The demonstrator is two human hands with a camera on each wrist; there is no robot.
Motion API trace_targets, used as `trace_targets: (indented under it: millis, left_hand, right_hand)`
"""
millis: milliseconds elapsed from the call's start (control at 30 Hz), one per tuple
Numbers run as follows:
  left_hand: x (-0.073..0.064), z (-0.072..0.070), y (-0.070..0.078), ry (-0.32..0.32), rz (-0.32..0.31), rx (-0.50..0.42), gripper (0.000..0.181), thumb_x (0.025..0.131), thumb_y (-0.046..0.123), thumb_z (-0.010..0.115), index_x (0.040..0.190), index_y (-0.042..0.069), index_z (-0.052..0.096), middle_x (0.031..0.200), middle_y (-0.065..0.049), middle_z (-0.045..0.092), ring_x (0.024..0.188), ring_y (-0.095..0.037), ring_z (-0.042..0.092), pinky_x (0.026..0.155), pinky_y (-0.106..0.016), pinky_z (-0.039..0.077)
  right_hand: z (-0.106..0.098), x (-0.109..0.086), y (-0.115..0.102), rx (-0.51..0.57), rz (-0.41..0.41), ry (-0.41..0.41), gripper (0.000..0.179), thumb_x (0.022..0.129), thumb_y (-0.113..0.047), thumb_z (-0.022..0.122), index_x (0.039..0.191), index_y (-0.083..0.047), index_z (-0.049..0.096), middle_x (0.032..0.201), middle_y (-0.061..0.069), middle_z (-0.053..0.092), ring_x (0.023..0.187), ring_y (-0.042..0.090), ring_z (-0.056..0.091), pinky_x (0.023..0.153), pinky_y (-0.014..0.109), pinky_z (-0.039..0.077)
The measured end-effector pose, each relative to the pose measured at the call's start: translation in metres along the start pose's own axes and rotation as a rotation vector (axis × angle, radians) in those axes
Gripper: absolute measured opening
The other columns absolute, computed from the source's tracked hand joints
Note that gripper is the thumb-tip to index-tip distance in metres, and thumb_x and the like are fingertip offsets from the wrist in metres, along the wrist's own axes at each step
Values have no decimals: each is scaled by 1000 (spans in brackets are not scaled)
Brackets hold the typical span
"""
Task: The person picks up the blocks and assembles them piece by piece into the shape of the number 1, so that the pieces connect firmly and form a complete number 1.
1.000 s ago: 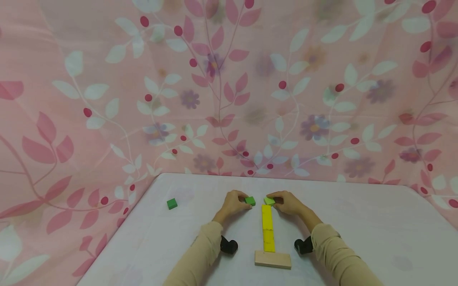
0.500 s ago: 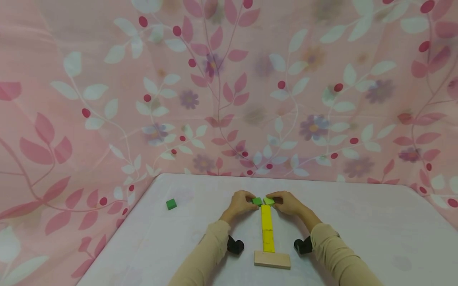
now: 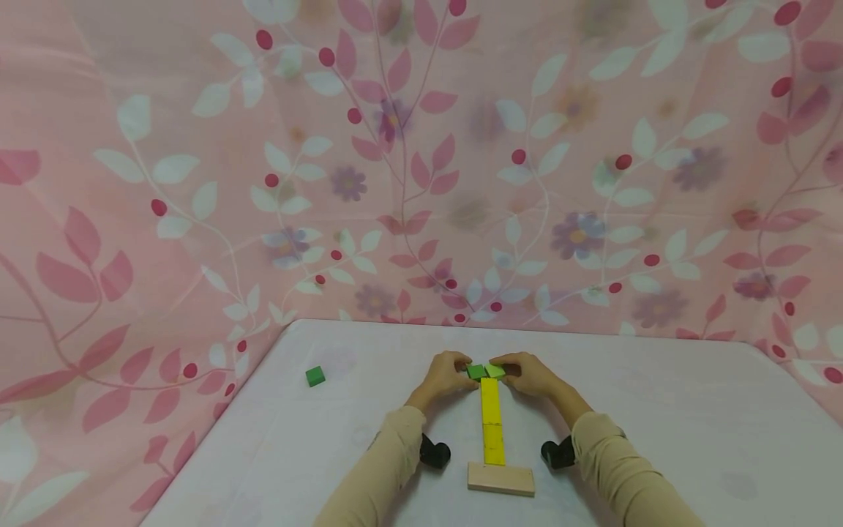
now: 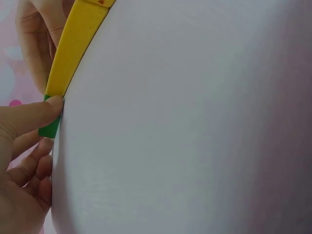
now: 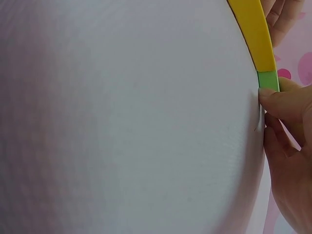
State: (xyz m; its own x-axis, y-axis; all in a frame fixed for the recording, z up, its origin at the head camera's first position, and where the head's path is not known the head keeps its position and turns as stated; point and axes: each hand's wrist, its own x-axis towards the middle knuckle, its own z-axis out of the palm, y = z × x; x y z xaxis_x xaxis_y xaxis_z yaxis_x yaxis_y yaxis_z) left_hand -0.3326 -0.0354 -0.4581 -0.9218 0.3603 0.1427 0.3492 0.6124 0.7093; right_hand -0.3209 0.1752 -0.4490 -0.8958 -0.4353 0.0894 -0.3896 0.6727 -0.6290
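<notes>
My left hand (image 3: 446,375) pinches a dark green block (image 3: 476,372) between thumb and fingers. From the other side my right hand (image 3: 529,374) pinches a light green block (image 3: 495,371). The two green blocks sit side by side at the far end of a column of two yellow blocks (image 3: 491,401) laid end to end. In the left wrist view the thumb lies on the dark green block (image 4: 48,127), beside the yellow block's end. The right wrist view has the light green block (image 5: 267,81) against the yellow end, partly covered by the thumb.
A plain wooden block (image 3: 501,479) lies crosswise at the near end of the yellow column. Another green block (image 3: 315,376) lies apart on the white table (image 3: 658,424), to the left. A pink floral cloth (image 3: 421,183) hangs behind the table.
My left hand has moved right with the dark green block, bringing it up beside the light green one. My right hand has stayed nearly still.
</notes>
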Motion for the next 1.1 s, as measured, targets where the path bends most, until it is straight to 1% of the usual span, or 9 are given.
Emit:
trace_targets:
  millis: [233, 367, 800, 1067, 1100]
  left_hand:
    - [-2, -2, 0, 5, 16, -19, 31, 72, 11, 80, 98, -2, 69, 87, -7, 65, 77, -14, 51, 71, -24, 46]
    - [-1, -1, -1, 16, 40, -19, 30, 71, 12, 81, 95, -1, 70, 83, -6, 65, 74, -12, 51, 69, -22, 45]
    - [-2, 1, 0, 54, 58, -31, 30, 70, 13, 83, 93, -2, 71, 86, -8, 68, 79, -18, 58, 72, -24, 48]
    - [-2, 1, -2, 62, 67, -20, 30, 70, 14, 83, 93, 0, 72, 85, -7, 68, 77, -14, 56, 70, -23, 48]
    - [-3, 0, -2, 60, 59, -17, 30, 70, 14, 83, 94, 0, 72, 85, -6, 68, 76, -13, 56, 70, -22, 47]
  right_hand:
    - [0, -1, 1, 4, -6, -4, 37, 86, 4, 61, 122, -2, 61, 123, 16, 60, 118, 36, 50, 101, 52, 36]
    - [0, 0, 2, 9, -7, 0, 37, 85, 4, 61, 122, -1, 61, 123, 16, 60, 117, 36, 51, 101, 52, 36]
    - [1, 0, 3, 10, -14, 3, 37, 85, 3, 61, 122, -1, 61, 123, 17, 60, 118, 37, 50, 101, 53, 35]
    - [1, 0, 1, 14, 2, 5, 37, 86, 3, 61, 123, -2, 61, 123, 17, 59, 119, 37, 50, 102, 53, 35]
    - [1, 1, 1, 13, 3, 4, 37, 86, 3, 61, 123, -2, 61, 124, 17, 59, 119, 37, 50, 102, 53, 35]
